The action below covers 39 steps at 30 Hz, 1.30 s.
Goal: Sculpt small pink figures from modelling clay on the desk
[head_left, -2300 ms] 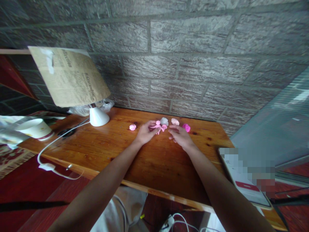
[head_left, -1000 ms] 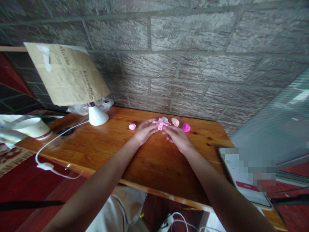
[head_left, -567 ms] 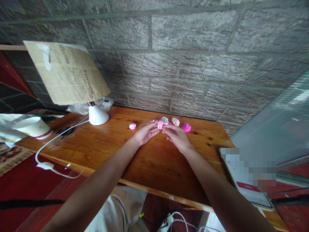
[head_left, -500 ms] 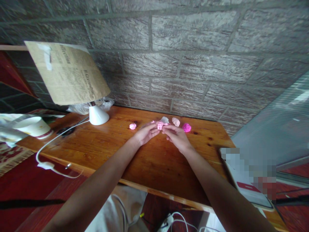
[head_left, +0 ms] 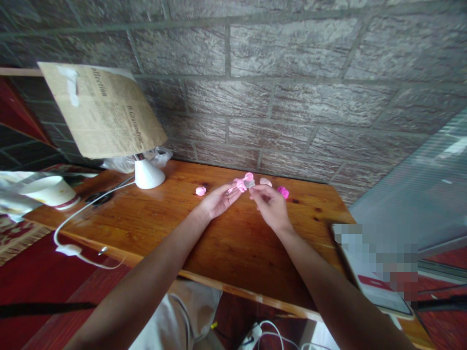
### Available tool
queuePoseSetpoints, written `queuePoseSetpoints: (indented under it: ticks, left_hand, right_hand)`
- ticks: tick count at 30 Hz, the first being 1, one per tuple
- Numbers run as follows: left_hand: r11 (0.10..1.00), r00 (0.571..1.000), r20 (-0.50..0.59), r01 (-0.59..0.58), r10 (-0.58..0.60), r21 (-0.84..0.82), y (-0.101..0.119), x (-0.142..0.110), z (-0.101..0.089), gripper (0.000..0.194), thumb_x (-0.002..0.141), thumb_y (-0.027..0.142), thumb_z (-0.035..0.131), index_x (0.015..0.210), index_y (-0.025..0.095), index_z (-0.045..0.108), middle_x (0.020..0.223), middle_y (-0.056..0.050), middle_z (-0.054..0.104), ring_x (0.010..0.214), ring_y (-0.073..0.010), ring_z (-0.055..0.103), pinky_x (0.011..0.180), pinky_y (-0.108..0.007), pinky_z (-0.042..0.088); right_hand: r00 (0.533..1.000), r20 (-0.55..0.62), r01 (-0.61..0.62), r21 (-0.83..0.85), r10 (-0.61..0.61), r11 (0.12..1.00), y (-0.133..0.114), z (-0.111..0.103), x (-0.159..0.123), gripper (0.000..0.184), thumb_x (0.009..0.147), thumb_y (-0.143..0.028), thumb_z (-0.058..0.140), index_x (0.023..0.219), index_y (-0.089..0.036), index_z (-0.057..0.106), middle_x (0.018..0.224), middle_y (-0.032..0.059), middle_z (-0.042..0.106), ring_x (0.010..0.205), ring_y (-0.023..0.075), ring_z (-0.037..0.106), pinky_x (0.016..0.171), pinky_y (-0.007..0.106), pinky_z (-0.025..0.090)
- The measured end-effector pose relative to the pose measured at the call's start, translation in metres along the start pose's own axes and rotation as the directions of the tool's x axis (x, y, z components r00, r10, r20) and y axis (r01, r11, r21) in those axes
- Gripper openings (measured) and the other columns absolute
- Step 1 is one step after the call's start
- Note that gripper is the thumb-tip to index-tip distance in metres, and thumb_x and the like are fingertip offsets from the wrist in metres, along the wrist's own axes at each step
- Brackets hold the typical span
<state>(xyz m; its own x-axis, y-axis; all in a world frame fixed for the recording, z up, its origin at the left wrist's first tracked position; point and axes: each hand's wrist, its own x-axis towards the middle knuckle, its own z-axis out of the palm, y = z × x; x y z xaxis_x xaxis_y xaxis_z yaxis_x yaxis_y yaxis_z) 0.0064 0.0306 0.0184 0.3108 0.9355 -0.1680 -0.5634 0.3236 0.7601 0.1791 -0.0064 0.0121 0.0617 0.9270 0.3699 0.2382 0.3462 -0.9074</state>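
My left hand (head_left: 220,201) is closed around a light pink modelling-clay piece (head_left: 240,184), which has a rounded knob at its upper right end. Just to the right, my right hand (head_left: 270,204) has thumb and forefinger pinched together; whatever may be between them is too small to make out. A greyish-white lump (head_left: 249,184) shows between the hands, behind the fingertips. Beyond the right hand lie a pale peach lump (head_left: 266,182), partly covered, and a bright magenta lump (head_left: 283,192). A small pink lump (head_left: 200,191) sits left of my left hand.
A white lamp (head_left: 149,175) with a newsprint shade stands at the back left of the wooden table (head_left: 233,253). Dark-handled scissors (head_left: 100,198) and a paper cup (head_left: 51,192) are near it. A tablet-like device (head_left: 379,282) lies at the right edge. The brick wall rises behind.
My right hand has drawn slightly right, away from the pink clay piece. The left hand keeps hold of the piece, whose rounded knob now shows at the top.
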Motion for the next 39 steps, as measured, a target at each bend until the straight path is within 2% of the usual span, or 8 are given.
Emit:
queuePoseSetpoints:
  ticks: [3, 5, 11, 18, 26, 32, 39]
  left_hand:
    - [0.999, 1.000, -0.005, 0.002, -0.002, -0.041, 0.0010, -0.0033, 0.0041, 0.014, 0.087, 0.006, 0.063, 0.092, 0.011, 0.075, 0.097, -0.005, 0.078, 0.095, -0.0111, 0.073, 0.103, -0.020, 0.053]
    - [0.998, 1.000, 0.012, 0.012, -0.011, -0.059, 0.0008, -0.0053, 0.0066, 0.013, 0.087, 0.005, 0.063, 0.091, 0.011, 0.075, 0.094, -0.005, 0.077, 0.091, -0.0100, 0.073, 0.102, -0.020, 0.054]
    - [0.996, 0.999, 0.017, 0.028, -0.027, -0.082, -0.0012, -0.0073, 0.0098, 0.017, 0.089, 0.002, 0.059, 0.090, 0.009, 0.075, 0.092, -0.005, 0.077, 0.085, -0.0088, 0.073, 0.100, -0.020, 0.055]
    - [0.996, 0.998, 0.045, 0.038, -0.034, -0.082, -0.0008, -0.0072, 0.0099, 0.021, 0.086, 0.000, 0.060, 0.098, 0.009, 0.075, 0.097, -0.006, 0.078, 0.082, -0.0085, 0.072, 0.091, -0.018, 0.058]
    - [0.999, 0.995, 0.100, 0.015, -0.009, -0.052, -0.0002, -0.0087, 0.0090, 0.030, 0.085, 0.002, 0.062, 0.111, 0.011, 0.073, 0.101, -0.006, 0.077, 0.083, -0.0087, 0.072, 0.087, -0.017, 0.058]
    - [1.000, 0.988, 0.154, -0.006, 0.010, -0.024, -0.0010, -0.0071, 0.0057, 0.026, 0.083, 0.003, 0.065, 0.107, 0.012, 0.073, 0.101, -0.006, 0.077, 0.082, -0.0083, 0.072, 0.084, -0.015, 0.057]
    - [1.000, 0.987, 0.161, -0.013, 0.016, -0.016, -0.0005, -0.0068, 0.0063, 0.026, 0.083, 0.003, 0.065, 0.107, 0.012, 0.073, 0.100, -0.007, 0.077, 0.081, -0.0084, 0.071, 0.082, -0.015, 0.057]
  right_hand:
    - [0.984, -0.025, 0.171, -0.075, -0.174, 0.982, -0.0010, 0.0014, -0.0029, 0.021, 0.086, -0.039, 0.069, 0.092, -0.020, 0.074, 0.080, 0.0023, 0.074, 0.056, 0.0110, 0.055, 0.056, 0.025, 0.046]
    - [0.970, -0.015, 0.240, -0.104, -0.243, 0.965, -0.0027, 0.0023, -0.0041, 0.018, 0.087, -0.036, 0.069, 0.093, -0.021, 0.075, 0.083, 0.0023, 0.075, 0.053, 0.0101, 0.053, 0.056, 0.025, 0.045]
    - [0.944, -0.016, 0.323, -0.172, -0.330, 0.931, -0.0058, 0.0010, -0.0046, 0.011, 0.088, -0.028, 0.069, 0.092, -0.021, 0.075, 0.084, 0.0017, 0.075, 0.050, 0.0094, 0.050, 0.055, 0.025, 0.044]
    - [0.946, -0.057, 0.302, -0.194, -0.318, 0.933, -0.0061, -0.0016, -0.0038, 0.015, 0.089, -0.034, 0.068, 0.092, -0.021, 0.075, 0.082, 0.0013, 0.075, 0.049, 0.0093, 0.049, 0.055, 0.025, 0.044]
    - [0.949, -0.033, 0.303, -0.166, -0.313, 0.938, -0.0045, -0.0022, -0.0025, 0.015, 0.088, -0.033, 0.069, 0.097, -0.021, 0.074, 0.082, 0.0011, 0.074, 0.051, 0.0096, 0.051, 0.056, 0.025, 0.044]
    - [0.954, -0.041, 0.288, -0.148, -0.297, 0.946, -0.0023, -0.0017, -0.0019, 0.015, 0.089, -0.034, 0.069, 0.094, -0.021, 0.075, 0.083, 0.0013, 0.074, 0.052, 0.0097, 0.049, 0.055, 0.025, 0.043]
    - [0.960, -0.048, 0.269, -0.131, -0.277, 0.954, -0.0023, -0.0017, -0.0015, 0.016, 0.088, -0.035, 0.071, 0.093, -0.021, 0.076, 0.083, 0.0017, 0.075, 0.051, 0.0097, 0.050, 0.055, 0.025, 0.043]
